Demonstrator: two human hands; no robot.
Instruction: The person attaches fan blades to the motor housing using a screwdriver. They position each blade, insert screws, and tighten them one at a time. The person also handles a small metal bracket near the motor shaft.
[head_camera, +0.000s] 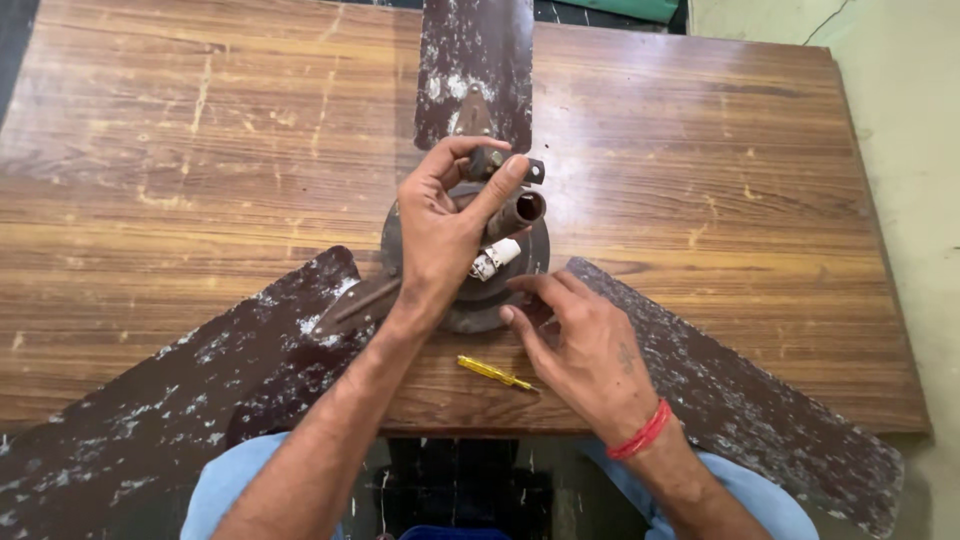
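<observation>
A dark brown ceiling fan lies on a wooden table (700, 180), its round motor housing (470, 300) at the centre. My left hand (445, 225) grips the rusty down rod (518, 212) that sticks up from the motor, fingers wrapped round the top bracket. My right hand (585, 345) rests at the motor's right edge, fingers touching its rim, holding nothing. A white connector (496, 258) with wires sits on the motor below the rod. A yellow-handled screwdriver (493, 372) lies on the table between my wrists.
Three worn, speckled blades spread out: one toward the far edge (475, 60), one to the lower left (180, 400), one to the lower right (760, 410). The table's near edge runs just above my knees. Pale floor (910, 120) lies to the right.
</observation>
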